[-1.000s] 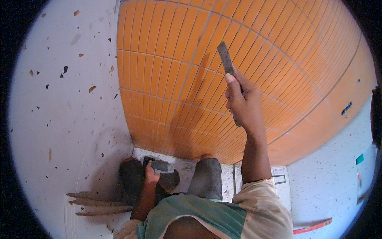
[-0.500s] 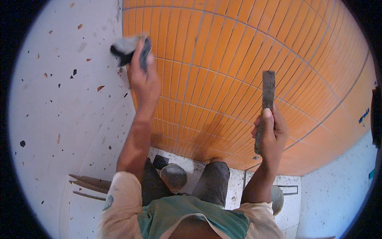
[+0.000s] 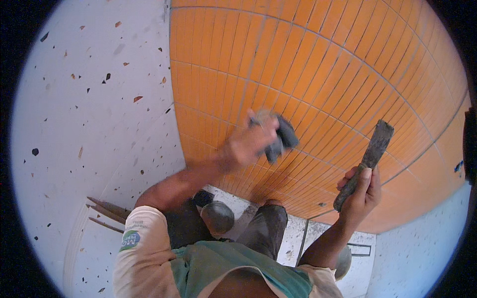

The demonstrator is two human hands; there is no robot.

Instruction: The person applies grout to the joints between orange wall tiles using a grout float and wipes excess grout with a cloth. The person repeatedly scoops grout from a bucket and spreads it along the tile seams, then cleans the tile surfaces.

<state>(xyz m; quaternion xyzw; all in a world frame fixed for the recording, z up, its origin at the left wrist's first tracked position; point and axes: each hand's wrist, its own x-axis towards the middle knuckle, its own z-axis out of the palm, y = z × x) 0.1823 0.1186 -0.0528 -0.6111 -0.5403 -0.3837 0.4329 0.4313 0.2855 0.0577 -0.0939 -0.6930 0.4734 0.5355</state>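
Shirt: the green and cream shirt is nearest, at the lower edge.
Left hand: the left hand is blurred, with its fingers curled round a dark pad; the exact placing of each finger is hard to tell.
Dark pad: half a second ago it was up by the corner with the white speckled surface; now it is over the middle of the orange tiles. Whether it touches them, I cannot tell.
Right hand: the right hand pinches a flat grey strip, thumb along its face and fingers wrapped behind.
Grey strip: it was nearly upright; now its free end leans to the right, in front of the tiles and well apart from the pad.
What it means: the left hand seems the busy one, its work shifted from the corner to the tile face, while the right appears just to hold its strip ready.
Farther off: a dark rectangular frame lies in the floor at lower right.
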